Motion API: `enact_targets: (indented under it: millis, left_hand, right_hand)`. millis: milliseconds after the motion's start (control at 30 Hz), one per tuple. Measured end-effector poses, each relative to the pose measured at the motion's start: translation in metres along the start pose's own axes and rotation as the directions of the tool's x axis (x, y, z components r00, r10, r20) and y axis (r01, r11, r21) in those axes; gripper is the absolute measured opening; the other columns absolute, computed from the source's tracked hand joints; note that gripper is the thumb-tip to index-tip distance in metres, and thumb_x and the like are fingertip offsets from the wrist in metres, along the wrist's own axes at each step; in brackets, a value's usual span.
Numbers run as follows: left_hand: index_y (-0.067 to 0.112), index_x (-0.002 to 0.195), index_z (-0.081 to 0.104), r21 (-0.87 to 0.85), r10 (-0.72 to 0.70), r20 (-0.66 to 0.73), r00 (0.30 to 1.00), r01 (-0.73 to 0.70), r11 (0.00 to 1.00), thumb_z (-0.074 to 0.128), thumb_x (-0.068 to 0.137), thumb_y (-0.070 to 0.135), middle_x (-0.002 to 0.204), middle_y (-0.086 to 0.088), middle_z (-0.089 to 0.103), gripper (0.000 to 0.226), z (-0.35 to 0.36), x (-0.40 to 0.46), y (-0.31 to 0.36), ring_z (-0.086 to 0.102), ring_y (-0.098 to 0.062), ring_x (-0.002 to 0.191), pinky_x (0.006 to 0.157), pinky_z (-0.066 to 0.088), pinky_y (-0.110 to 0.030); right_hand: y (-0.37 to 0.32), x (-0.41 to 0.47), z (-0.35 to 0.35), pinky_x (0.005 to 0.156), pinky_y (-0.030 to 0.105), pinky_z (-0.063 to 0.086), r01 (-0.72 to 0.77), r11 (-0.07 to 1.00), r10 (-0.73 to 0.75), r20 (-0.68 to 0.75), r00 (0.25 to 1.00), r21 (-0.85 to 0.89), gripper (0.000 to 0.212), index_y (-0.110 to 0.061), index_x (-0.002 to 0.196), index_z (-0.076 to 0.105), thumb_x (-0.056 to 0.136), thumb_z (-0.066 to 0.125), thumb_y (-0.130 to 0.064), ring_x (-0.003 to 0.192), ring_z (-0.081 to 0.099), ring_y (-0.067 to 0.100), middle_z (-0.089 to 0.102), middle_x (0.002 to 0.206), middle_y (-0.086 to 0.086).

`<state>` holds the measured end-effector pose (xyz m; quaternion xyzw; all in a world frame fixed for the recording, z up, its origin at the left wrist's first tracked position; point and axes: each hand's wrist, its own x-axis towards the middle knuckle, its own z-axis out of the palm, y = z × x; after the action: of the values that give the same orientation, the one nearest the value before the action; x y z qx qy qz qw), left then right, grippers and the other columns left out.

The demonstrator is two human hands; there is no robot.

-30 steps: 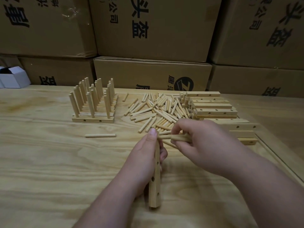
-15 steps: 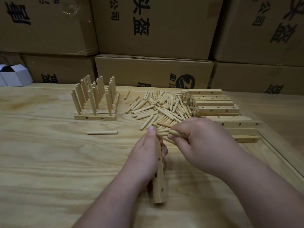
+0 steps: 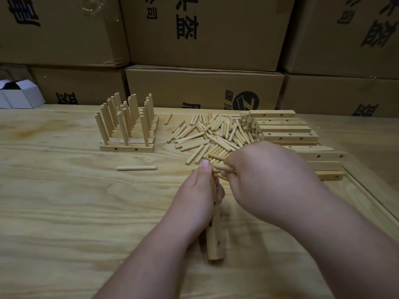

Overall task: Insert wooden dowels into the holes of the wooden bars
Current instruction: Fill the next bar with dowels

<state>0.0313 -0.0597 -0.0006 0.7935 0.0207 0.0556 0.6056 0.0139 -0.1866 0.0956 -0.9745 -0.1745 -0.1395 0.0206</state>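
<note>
The worktop (image 3: 64, 212) is pale plywood with a strong wavy grain, and a raised wooden strip runs along its right edge. Toward the back left stand finished bars with upright dowels (image 3: 127, 126), packed side by side. One loose dowel (image 3: 136, 168) lies alone in front of them. At the back centre a heap of dowels (image 3: 211, 134) is spread flat. Just beside it on the right lies a stack of drilled bars (image 3: 287, 134). Another single dowel (image 3: 168, 119) lies between the finished bars and the heap. A small white box (image 3: 21, 96) sits at the far left edge.
</note>
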Motion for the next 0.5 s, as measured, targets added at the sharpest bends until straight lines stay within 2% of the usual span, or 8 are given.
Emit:
enact_targets:
  millis: [100, 300, 400, 500]
  left_hand:
    - [0.028, 0.065, 0.059, 0.069, 0.058, 0.086, 0.995, -0.064, 0.996, 0.015, 0.101, 0.066, 0.055, 0.014, 0.056, 0.069, 0.001, -0.001, 0.000, 0.047, 0.001, 0.048, 0.056, 0.037, -0.030]
    - [0.031, 0.068, 0.056, 0.014, 0.060, 0.102, 0.993, -0.062, 0.998, 0.017, 0.097, 0.069, 0.061, 0.008, 0.057, 0.062, 0.000, -0.002, -0.002, 0.047, -0.006, 0.051, 0.060, 0.041, -0.033]
    - [0.032, 0.068, 0.055, -0.009, 0.052, 0.112, 0.992, -0.052, 0.999, 0.017, 0.094, 0.071, 0.061, 0.008, 0.058, 0.060, 0.000, -0.002, -0.002, 0.046, -0.006, 0.051, 0.061, 0.040, -0.033]
    - [0.029, 0.067, 0.054, 0.003, 0.044, 0.091, 0.995, -0.044, 0.999, 0.017, 0.095, 0.070, 0.059, 0.010, 0.057, 0.063, 0.000, -0.001, -0.001, 0.047, -0.007, 0.051, 0.061, 0.041, -0.033]
  right_hand:
    - [0.010, 0.002, -0.005, 0.050, 0.028, 0.046, -0.002, 0.999, 0.000, 0.046, 0.999, 0.044, 0.021, -0.027, 0.075, 0.067, 0.091, 0.058, -0.037, 0.058, 0.055, 0.014, 0.057, 0.061, -0.007]
    - [0.031, 0.007, 0.003, 0.042, 0.024, 0.032, -0.028, 0.955, -0.006, 0.111, 0.994, 0.296, 0.034, -0.027, 0.061, 0.063, 0.092, 0.065, -0.037, 0.045, 0.049, 0.008, 0.055, 0.049, -0.010]
    - [0.037, 0.007, 0.007, 0.042, 0.030, 0.040, -0.051, 0.916, 0.000, 0.126, 0.992, 0.397, 0.025, -0.026, 0.071, 0.071, 0.093, 0.066, -0.038, 0.052, 0.054, 0.011, 0.061, 0.057, -0.005]
    - [0.033, 0.007, 0.010, 0.040, 0.028, 0.037, -0.028, 0.934, -0.005, 0.092, 0.996, 0.357, 0.026, -0.026, 0.071, 0.070, 0.093, 0.064, -0.039, 0.047, 0.051, 0.012, 0.058, 0.053, -0.002]
